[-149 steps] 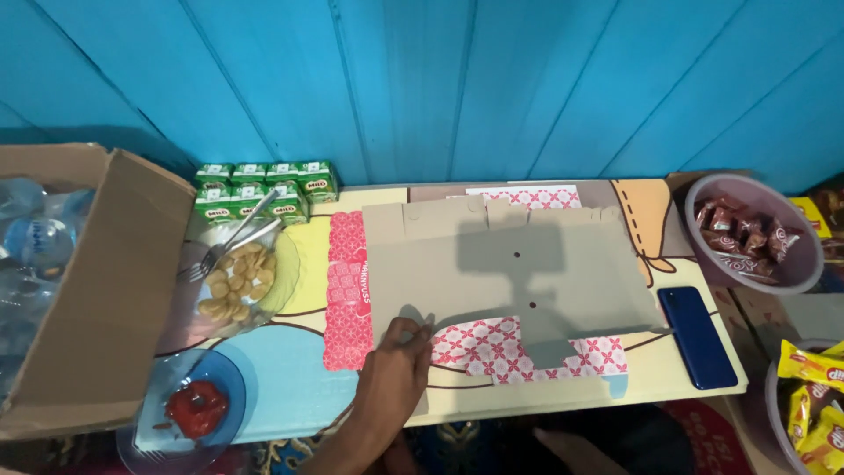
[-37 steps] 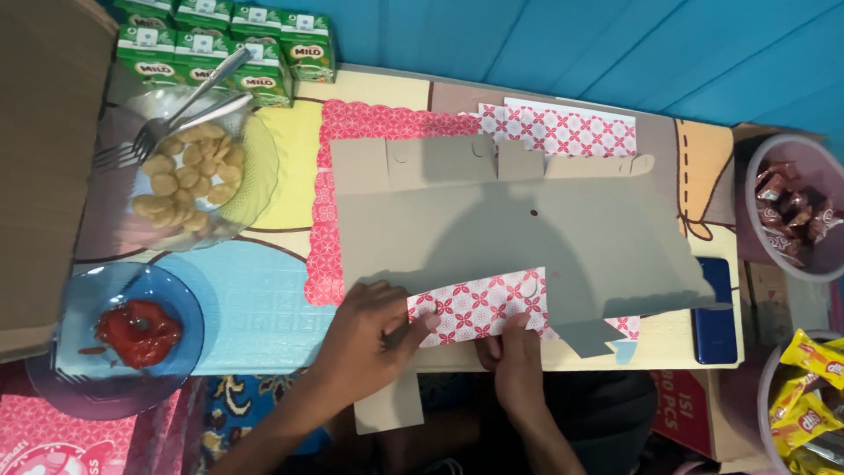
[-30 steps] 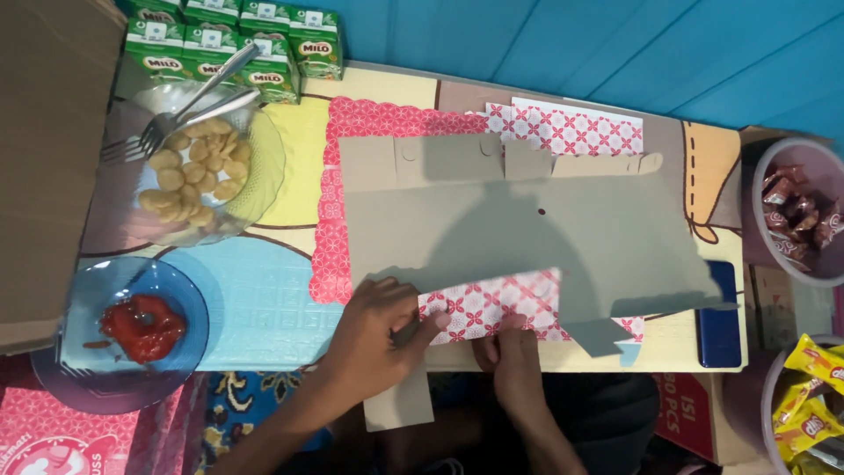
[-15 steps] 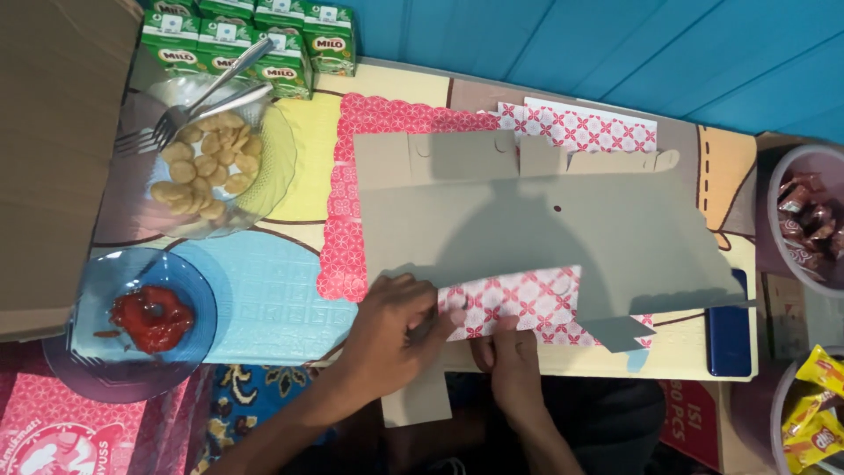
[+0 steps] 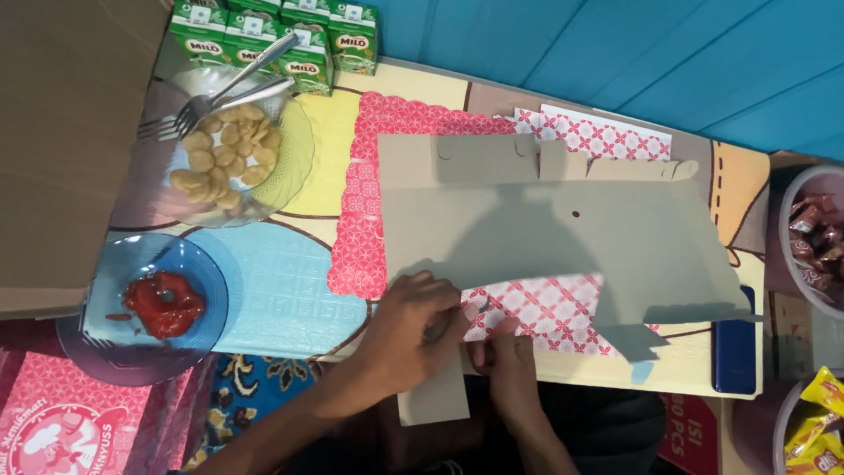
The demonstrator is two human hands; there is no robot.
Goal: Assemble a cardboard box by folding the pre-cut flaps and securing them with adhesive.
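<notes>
Left hand: pinches the flat grey cardboard box blank at the table's near edge.
Right hand: fingers together, pressing its red patterned flap.
Risk: uneven pressure may crease the fold crooked.

We seem to be at a small food stall or home snack business. Behind the table stands a wall of blue painted boards. Along the table's far edge we see green drink cartons; near its left edge, a glass dish of small crackers and a blue bowl of red sauce. Past its right edge sit tubs of wrapped sweets and yellow snack packets.
</notes>
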